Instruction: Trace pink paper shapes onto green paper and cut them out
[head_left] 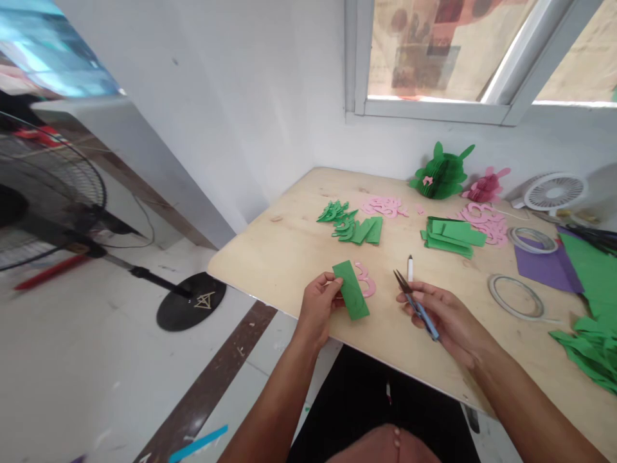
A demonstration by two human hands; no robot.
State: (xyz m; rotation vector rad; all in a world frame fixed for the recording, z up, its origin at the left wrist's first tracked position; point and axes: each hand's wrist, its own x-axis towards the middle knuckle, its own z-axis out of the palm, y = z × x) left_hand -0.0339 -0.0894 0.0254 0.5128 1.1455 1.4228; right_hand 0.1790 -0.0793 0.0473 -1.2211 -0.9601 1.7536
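Note:
My left hand (322,299) pinches a green paper strip (351,292) between thumb and fingers, over the front edge of the wooden table (284,241). Just beyond the strip lies a curved pink paper cutout (367,283), partly covered by it. My right hand (441,315) is closed round small scissors (419,315) with blue handles and dark blades, the tips pointing up and left. A white pen (410,267) with a dark tip shows just past the right fingers; whether they touch it I cannot tell.
Green cutouts (335,211), pink cutouts (383,206) and stacked green strips (453,236) lie farther back. Tape rolls (517,297) are to the right. Paper animals (441,173) and a white fan (554,191) stand by the wall. A floor fan (187,299) is at left.

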